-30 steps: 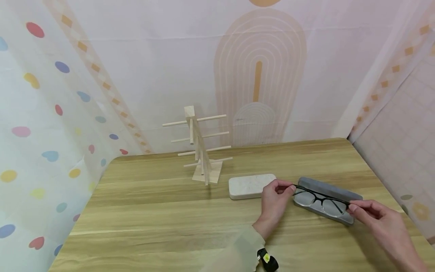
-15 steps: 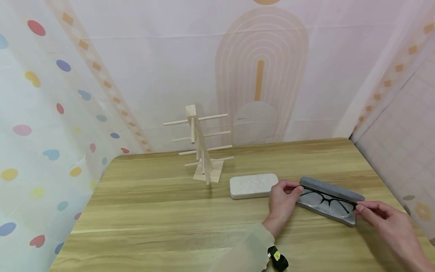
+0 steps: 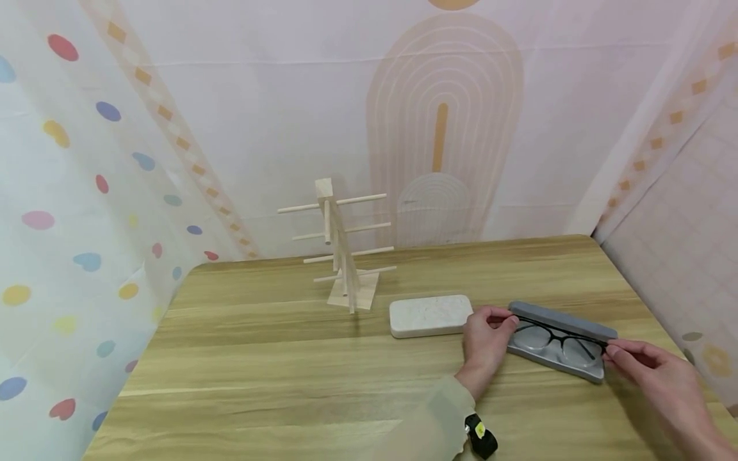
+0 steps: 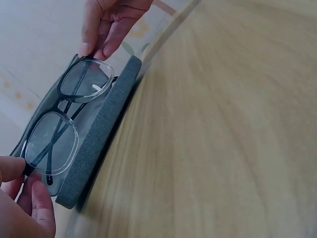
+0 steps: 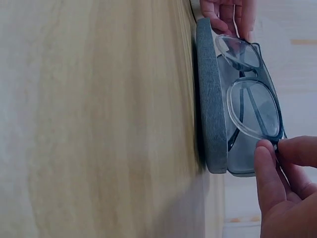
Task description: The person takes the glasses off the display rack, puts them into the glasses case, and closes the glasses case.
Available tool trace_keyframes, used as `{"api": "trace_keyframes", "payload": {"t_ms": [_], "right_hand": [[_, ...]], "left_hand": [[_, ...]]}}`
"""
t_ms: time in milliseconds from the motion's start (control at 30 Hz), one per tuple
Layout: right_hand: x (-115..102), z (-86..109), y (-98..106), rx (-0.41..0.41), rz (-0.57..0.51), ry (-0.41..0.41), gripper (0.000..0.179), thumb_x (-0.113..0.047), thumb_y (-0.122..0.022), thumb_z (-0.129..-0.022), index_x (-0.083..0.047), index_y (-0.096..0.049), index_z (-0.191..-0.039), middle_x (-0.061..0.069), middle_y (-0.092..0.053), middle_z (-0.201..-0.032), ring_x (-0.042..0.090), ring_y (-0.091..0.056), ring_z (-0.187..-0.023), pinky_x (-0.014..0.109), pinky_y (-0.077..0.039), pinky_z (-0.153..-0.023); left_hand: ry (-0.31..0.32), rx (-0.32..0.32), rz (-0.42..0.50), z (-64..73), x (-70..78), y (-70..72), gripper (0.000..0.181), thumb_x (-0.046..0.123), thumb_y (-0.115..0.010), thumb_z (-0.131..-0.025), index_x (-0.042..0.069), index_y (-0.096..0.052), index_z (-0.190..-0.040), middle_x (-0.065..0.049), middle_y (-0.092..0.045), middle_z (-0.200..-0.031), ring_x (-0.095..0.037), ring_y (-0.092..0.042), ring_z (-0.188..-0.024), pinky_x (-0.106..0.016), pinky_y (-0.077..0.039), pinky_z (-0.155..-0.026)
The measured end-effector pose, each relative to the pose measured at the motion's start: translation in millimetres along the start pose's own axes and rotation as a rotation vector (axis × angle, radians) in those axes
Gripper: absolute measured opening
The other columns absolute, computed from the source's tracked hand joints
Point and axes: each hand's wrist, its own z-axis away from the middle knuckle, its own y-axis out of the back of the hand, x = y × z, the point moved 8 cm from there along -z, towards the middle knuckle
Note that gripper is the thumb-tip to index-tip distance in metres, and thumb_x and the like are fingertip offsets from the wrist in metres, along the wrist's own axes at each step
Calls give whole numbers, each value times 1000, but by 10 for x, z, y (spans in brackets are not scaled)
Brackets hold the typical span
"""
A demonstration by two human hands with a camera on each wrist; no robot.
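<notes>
A pair of black-topped eyeglasses with clear lower rims is held over an opened grey glasses case. My left hand pinches the left end of the frame between thumb and fingers. At the opposite end, my right hand pinches the other corner. Both wrist views show the temples folded and crossed behind the lenses. In the right wrist view the glasses sit at the mouth of the case; whether they touch its lining I cannot tell.
A closed off-white case lies just left of my left hand. Farther back stands a wooden rack with several pegs sticking out. The wood-grain table meets a patterned cloth behind it.
Both hands have shifted right with the eyeglasses, and the glasses now sit lower, more squarely over the grey case. The rack and off-white case have stayed put.
</notes>
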Motion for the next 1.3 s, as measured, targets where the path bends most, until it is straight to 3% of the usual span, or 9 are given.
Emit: {"api": "trace_keyframes", "payload": {"t_ms": [67, 300, 433, 800, 1000, 1067, 1233, 1300], "right_hand": [[2, -12, -12, 3, -29, -4, 6, -23, -73, -99, -24, -80, -98, -27, -72, -86, -13, -65, -79, 7, -49, -68], [74, -56, -109, -63, -387, -69, 26, -5, -71, -98, -28, -79, -89, -13, -76, -85, -2, -72, -77, 14, -56, -69], [100, -71, -127, -86, -415, -92, 27, -5, -70, -98, -29, -79, -88, -12, -76, -85, 0, -73, -77, 15, -57, -69], [138, -100, -93, -100, -268, -99, 27, -10, -70, -100, -32, -78, -88, -19, -74, -86, -4, -71, -77, 14, -57, -69], [146, -113, -76, -97, -143, -116, 18, -20, -71, -100, -33, -77, -90, -23, -73, -86, -8, -69, -77, 13, -56, -69], [136, -123, -58, -85, -53, -106, 10, -25, -71, -100, -23, -80, -97, -23, -73, -84, -11, -66, -77, 10, -53, -69], [107, -150, -21, -55, 155, -80, 41, -35, -71, -99, 4, -76, -111, -17, -75, -80, -15, -60, -77, 7, -46, -67], [113, -157, -22, -55, 175, -86, 43, -35, -71, -99, 6, -75, -112, -14, -76, -80, -14, -59, -76, 9, -46, -67]], "left_hand": [[-3, 4, -8, -4, -13, 0, 6, 4, -82, -81, 8, -77, -81, 7, -71, -75, 5, -59, -67, -15, -49, -62], [-7, 6, -28, -11, -75, 11, 8, 3, -82, -79, 8, -77, -80, 9, -70, -75, 5, -58, -66, -16, -50, -63], [-40, 1, -54, -2, -78, 16, 8, 2, -82, -78, 8, -77, -79, 9, -70, -75, 6, -56, -65, -15, -49, -62], [-174, 4, -188, 39, -41, -17, 7, 4, -81, -78, 9, -75, -77, 7, -63, -71, 5, -51, -65, -13, -44, -62], [-148, -17, -231, 50, -43, -29, 7, 7, -79, -83, 11, -75, -80, 5, -60, -79, -2, -54, -72, -15, -43, -67], [-128, -28, -226, 51, -55, -35, 7, 7, -79, -85, 12, -74, -81, 5, -60, -80, -3, -54, -73, -15, -43, -66], [-107, -40, -222, 38, -71, -46, 8, 7, -78, -87, 12, -73, -83, 8, -60, -79, -1, -53, -71, -16, -45, -66], [-97, -47, -222, 31, -79, -53, 9, 7, -78, -87, 12, -72, -83, 9, -60, -78, 0, -52, -71, -16, -45, -66]]}}
